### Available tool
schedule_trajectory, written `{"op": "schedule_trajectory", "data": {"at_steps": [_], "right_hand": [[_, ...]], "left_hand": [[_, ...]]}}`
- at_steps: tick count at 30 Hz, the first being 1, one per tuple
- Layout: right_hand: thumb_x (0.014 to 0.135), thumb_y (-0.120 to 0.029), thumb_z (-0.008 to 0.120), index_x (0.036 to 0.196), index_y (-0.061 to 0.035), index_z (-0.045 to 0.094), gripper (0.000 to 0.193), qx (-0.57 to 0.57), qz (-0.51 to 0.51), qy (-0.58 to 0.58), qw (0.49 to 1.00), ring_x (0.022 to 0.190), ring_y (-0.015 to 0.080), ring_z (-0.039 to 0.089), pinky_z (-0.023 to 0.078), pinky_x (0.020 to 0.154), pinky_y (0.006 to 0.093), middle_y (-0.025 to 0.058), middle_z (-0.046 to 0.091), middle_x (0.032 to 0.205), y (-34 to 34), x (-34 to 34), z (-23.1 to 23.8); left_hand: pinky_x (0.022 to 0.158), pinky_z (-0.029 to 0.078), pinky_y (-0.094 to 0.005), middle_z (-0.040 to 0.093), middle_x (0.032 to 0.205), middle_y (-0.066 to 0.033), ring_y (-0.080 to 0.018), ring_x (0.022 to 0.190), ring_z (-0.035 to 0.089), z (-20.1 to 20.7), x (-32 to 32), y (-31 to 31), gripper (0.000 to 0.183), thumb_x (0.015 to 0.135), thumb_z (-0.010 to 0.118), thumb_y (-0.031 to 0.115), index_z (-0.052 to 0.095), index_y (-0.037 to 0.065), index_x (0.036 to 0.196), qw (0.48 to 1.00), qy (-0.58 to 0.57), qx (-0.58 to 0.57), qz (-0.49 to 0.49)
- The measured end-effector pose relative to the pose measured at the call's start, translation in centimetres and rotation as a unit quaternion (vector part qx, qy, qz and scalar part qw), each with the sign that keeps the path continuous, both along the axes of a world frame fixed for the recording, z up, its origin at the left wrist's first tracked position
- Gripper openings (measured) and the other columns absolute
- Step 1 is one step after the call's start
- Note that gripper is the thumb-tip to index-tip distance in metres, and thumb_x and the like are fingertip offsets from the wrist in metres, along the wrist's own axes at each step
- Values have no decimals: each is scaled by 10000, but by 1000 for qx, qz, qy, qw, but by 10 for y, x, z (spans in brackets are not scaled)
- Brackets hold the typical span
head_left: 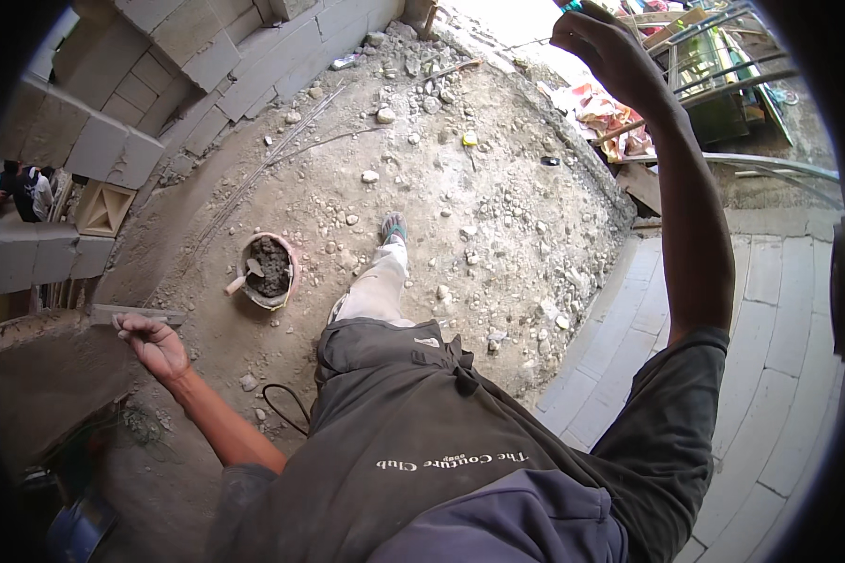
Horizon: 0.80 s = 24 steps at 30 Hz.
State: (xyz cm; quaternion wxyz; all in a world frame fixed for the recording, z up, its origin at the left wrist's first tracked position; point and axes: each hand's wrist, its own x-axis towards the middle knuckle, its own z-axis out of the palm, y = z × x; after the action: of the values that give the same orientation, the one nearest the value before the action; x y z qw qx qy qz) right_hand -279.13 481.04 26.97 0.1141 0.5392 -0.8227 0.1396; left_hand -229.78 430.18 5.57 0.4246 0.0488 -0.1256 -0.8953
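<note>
My left hand [154, 347] is stretched out to the left with its fingers curled in. Just behind its fingertips is a flat grey bar-like piece [139, 314]; whether the fingers touch it, I cannot tell. My right hand [606, 47] is raised at the top right, its fingers bent round a small teal object [569, 6] cut off by the picture's edge. On the ground between my left hand and my leg stands a round bucket [293, 272] of dark wet mortar [270, 253]. A trowel [246, 276] rests in it, its handle over the rim.
Grey block walls rise on the left [197, 66] and right [770, 375]. Loose stones [371, 176] and rubble cover the dirt floor. Thin rods [272, 155] lie along the left. Piled scrap and metal frames [723, 84] stand far right. Another person [28, 192] is beyond the left wall.
</note>
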Motion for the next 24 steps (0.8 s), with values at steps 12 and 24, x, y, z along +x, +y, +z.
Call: {"op": "schedule_trajectory", "data": {"at_steps": [12, 24], "right_hand": [[866, -159, 666, 887, -71, 628, 98, 61, 5, -219, 974, 819, 255, 592, 470, 715, 378, 90, 578, 882, -81, -234, -87], [788, -187, 749, 815, -31, 592, 223, 115, 96, -280, 948, 799, 320, 591, 470, 715, 422, 124, 552, 871, -119, -403, -106]], "left_hand": [[798, 547, -246, 655, 982, -44, -117, 875, 639, -15, -366, 149, 297, 940, 589, 281, 576, 45, 1119, 971, -217, -8, -101], [683, 426, -309, 503, 814, -8, -169, 728, 472, 5, -521, 177, 352, 994, 419, 444, 504, 105, 953, 937, -291, 119, 155]]}}
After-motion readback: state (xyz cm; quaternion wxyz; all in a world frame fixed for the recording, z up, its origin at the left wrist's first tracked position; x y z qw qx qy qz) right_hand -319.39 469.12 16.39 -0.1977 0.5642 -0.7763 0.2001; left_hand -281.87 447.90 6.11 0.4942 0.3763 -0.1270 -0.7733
